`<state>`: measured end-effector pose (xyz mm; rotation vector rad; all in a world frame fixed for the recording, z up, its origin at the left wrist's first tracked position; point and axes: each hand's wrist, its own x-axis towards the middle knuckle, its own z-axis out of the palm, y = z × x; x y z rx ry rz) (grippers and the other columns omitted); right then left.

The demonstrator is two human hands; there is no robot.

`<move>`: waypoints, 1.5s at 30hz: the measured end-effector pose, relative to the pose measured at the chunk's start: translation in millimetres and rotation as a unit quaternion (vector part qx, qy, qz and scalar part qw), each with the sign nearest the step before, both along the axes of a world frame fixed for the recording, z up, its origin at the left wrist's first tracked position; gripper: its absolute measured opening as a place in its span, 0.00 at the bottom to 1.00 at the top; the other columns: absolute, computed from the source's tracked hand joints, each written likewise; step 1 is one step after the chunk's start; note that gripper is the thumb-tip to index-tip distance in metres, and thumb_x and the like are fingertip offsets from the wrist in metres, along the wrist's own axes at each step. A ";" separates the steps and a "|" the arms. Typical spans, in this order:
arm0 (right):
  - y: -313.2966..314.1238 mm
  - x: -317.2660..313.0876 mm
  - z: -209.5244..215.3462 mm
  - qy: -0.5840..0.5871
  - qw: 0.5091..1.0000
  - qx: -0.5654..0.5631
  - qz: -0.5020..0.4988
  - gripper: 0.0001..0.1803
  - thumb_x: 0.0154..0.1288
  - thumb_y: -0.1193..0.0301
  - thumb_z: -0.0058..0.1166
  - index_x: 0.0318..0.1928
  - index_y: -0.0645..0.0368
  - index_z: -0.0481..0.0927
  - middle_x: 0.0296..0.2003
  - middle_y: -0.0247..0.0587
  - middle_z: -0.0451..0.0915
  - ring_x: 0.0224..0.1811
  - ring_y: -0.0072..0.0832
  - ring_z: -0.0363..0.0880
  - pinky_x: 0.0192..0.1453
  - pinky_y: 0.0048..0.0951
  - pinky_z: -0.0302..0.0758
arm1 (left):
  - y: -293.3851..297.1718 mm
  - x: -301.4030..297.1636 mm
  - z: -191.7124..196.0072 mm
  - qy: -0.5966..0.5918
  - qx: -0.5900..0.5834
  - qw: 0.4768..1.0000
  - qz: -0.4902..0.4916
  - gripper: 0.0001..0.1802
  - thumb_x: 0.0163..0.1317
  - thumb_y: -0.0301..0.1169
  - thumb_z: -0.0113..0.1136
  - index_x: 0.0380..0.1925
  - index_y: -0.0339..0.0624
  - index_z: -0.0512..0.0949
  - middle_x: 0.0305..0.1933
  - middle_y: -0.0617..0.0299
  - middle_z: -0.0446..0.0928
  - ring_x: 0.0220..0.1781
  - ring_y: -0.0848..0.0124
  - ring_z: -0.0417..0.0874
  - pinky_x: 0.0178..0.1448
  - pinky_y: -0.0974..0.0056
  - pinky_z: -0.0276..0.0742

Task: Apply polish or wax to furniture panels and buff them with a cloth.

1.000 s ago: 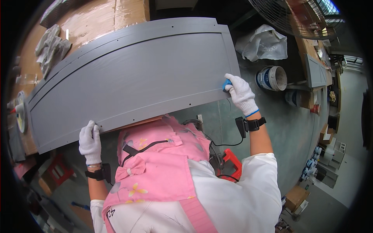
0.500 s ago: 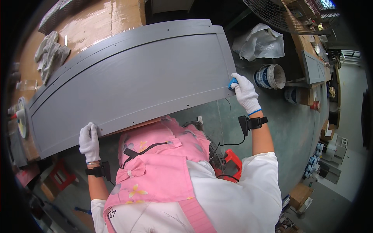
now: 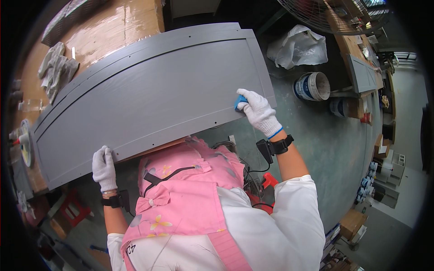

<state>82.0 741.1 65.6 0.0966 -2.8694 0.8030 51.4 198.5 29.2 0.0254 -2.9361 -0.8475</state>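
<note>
A long grey framed panel (image 3: 149, 86) lies in front of me, its recessed middle facing up and small dark holes along its frame. My left hand (image 3: 104, 168), in a white knit glove, grips the near edge toward the left end, fingertips on top. My right hand (image 3: 258, 109), gloved too, is closed on a small blue block (image 3: 240, 102) over the near frame strip toward the right end. The fingers cover part of the block, and its exact kind cannot be made out.
Behind the panel is a brown film-covered work surface (image 3: 131, 22) with a crumpled grey glove (image 3: 57, 70). To the right are a clear plastic bag (image 3: 298, 47), a white-and-blue bucket (image 3: 312, 86) and a wire fan (image 3: 334, 13). A red stool (image 3: 74, 207) stands low left.
My right hand has moved left with the blue block, from the panel's right end onto the near frame strip. My left hand stays at the near edge.
</note>
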 end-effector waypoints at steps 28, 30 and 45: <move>69.3 -26.8 12.5 0.054 0.988 0.147 0.011 0.17 0.58 0.78 0.55 0.49 0.59 0.74 0.37 0.48 0.78 0.42 0.51 0.77 0.48 0.47 0.74 | -4.9 -0.1 -12.7 0.025 0.041 0.999 0.004 0.11 0.71 0.33 0.59 0.42 0.34 0.80 0.41 0.54 0.82 0.42 0.63 0.84 0.51 0.62 0.79; 68.3 -12.8 22.9 -0.003 0.989 0.143 0.028 0.15 0.58 0.77 0.55 0.47 0.58 0.74 0.37 0.49 0.78 0.42 0.51 0.77 0.47 0.47 0.74 | -2.5 0.9 -10.2 0.040 0.019 0.999 0.009 0.11 0.71 0.33 0.60 0.42 0.34 0.80 0.40 0.55 0.82 0.42 0.62 0.84 0.50 0.62 0.79; 74.6 -81.7 29.6 -0.131 0.969 0.204 0.057 0.10 0.59 0.78 0.55 0.42 0.58 0.74 0.36 0.50 0.79 0.43 0.50 0.78 0.47 0.46 0.75 | 4.5 -0.9 -0.9 0.058 -0.022 0.998 0.003 0.08 0.68 0.31 0.61 0.42 0.38 0.82 0.33 0.56 0.79 0.34 0.62 0.81 0.40 0.60 0.77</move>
